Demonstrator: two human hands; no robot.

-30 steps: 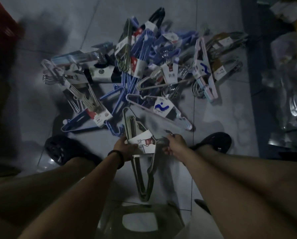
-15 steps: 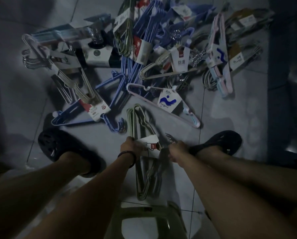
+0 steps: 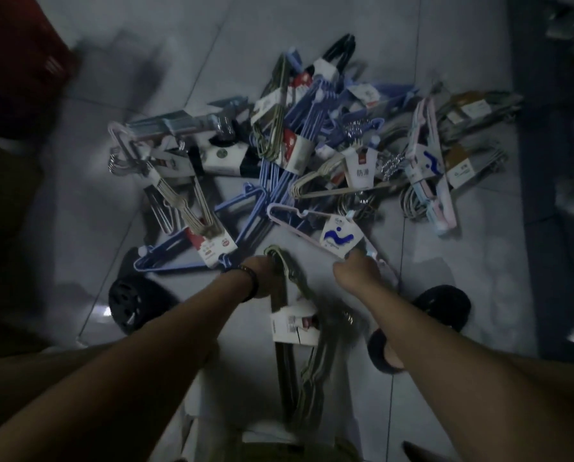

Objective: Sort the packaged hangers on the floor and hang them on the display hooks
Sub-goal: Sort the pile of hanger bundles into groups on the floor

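Crate-like red thing (image 3: 22,61) noted at the far left edge; its contents cannot be made out. No other container is seen, though each bundle is banded by a card sleeve.

Olive-green hanger bundle (image 3: 280,295) is found on the tiled floor (image 3: 179,45) between the person's feet, nearest of all the stock. Its long axis is laid almost straight toward the camera: hooks at the far end, shoulders trailing back toward the body. A white card sleeve (image 3: 294,328) with a small red patch is wrapped round its middle. The wire is thin, dull olive, several hangers nested together; the near end is blurred.

Left hand (image 3: 260,273), a dark band (image 3: 250,285) at the wrist, is closed round the hook end of this bundle.

Right hand (image 3: 357,271) is placed on the near end of a pale pink bundle (image 3: 299,218), just below its white sleeve with a blue wave mark (image 3: 340,236). Whether the fingers are clasped round it cannot be told.

Main pile (image 3: 312,145) is heaped beyond both hands: blue, grey, beige and pastel bundles, crossed at all angles. A black shoe (image 3: 132,305) is seen to the left of the olive-green bundle.
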